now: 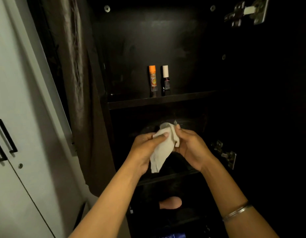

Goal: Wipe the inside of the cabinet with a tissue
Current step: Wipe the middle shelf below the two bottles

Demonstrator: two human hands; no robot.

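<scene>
A dark cabinet [159, 101] stands open in front of me, with shelves one above the other. Both my hands hold a crumpled white tissue [161, 150] in front of the middle compartment. My left hand [145, 150] pinches the tissue with thumb on top, and the tissue's loose end hangs down below it. My right hand [191, 146] grips the tissue's upper right edge with curled fingers. A thin bangle sits on my right wrist.
An orange-capped bottle [152, 78] and a white-capped dark bottle [165, 77] stand on the upper shelf. Metal hinges [246, 12] [226, 154] are on the cabinet's right side. A brown curtain [76, 79] hangs left, beside a white wardrobe door [16, 117]. A tan object [170, 202] lies on a lower shelf.
</scene>
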